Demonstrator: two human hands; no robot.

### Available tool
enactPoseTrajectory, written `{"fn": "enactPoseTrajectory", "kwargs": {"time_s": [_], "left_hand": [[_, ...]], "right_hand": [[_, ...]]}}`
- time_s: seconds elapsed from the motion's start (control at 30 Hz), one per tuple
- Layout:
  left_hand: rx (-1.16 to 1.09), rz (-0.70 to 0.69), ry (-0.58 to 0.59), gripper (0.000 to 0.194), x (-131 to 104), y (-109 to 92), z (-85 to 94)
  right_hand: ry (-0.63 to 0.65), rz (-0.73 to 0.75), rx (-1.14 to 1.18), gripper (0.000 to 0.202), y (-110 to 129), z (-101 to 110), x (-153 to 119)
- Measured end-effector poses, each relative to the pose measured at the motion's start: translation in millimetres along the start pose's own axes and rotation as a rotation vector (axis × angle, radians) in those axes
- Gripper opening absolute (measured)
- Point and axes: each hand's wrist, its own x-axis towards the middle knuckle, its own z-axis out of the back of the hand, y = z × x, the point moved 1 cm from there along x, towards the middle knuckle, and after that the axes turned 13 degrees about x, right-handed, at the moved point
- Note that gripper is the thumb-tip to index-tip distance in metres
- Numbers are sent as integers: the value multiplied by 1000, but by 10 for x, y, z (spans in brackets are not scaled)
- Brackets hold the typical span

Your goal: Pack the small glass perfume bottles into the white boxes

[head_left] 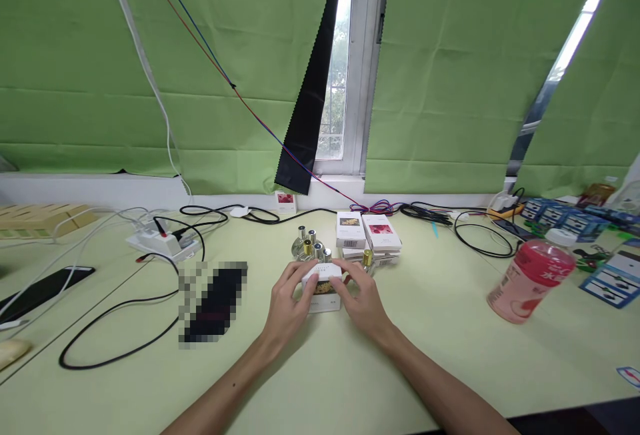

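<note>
Between my two hands a small white box (325, 303) with a dark and yellow picture stands on the pale green table. My left hand (291, 296) grips its left side, the thumb on the front. From the right, my right hand (361, 296) holds the same box with its thumb near the top edge. Just behind it are several small glass bottles (301, 245) with silver and gold caps. A gold-capped bottle (368, 259) is by my right fingers. Behind that lie stacked white boxes, one with a yellow picture (351, 229) and one with a red picture (382, 232).
A pink drink bottle (531, 279) stands at the right, near blue packages (613, 278). A power strip (163, 241), black cables (125, 301) and a phone (50, 291) lie at the left. A pixelated dark item (217, 303) is left of my hands.
</note>
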Motion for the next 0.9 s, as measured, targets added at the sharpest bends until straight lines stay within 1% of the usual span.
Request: {"fn": "enactPoseTrajectory", "kwargs": {"time_s": [0.3,0.5,0.7,0.9], "left_hand": [[-9,-7,-17,30,13,16,8],[-25,-16,-19,30,21,8,13],[-18,-10,12,34,17,34,1],[17,-30,9,35,24,21,10]], "right_hand": [[-2,-26,43,33,-28,-2,-2],[-25,-33,71,34,-16,-1,5],[-22,-24,40,37,7,-6,16],[-2,-26,-1,41,-13,-5,9]]}}
